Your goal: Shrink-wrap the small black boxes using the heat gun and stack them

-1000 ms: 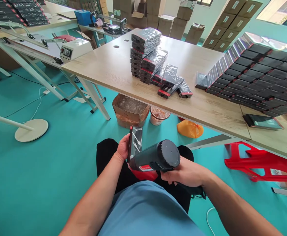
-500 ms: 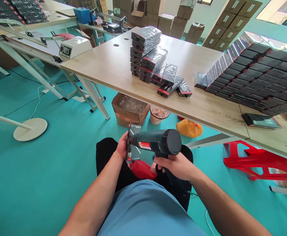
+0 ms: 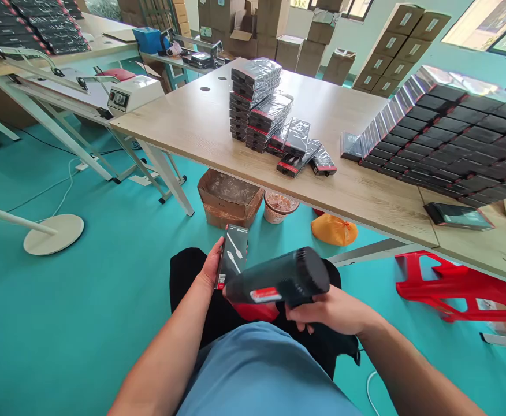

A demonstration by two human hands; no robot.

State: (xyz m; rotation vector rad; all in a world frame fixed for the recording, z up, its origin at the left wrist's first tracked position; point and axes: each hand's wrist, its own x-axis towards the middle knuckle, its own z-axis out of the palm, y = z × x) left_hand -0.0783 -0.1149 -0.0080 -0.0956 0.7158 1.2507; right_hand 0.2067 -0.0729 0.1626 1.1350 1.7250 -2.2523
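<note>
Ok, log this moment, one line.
left hand: holds box | right hand: holds heat gun, nozzle near box's lower end | table: wrapped boxes, stacked and loose

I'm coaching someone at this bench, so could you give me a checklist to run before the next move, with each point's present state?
1. Left hand gripping the held box: ok, at its left edge.
2. Right hand around the heat gun: ok.
3. Heat gun switched on or off: cannot tell.
4. Clearance between nozzle and left fingers: cannot tell, the lower end of the box is blurred.
5. Loose boxes squared up beside the stack: not ok, they lie askew.
</note>
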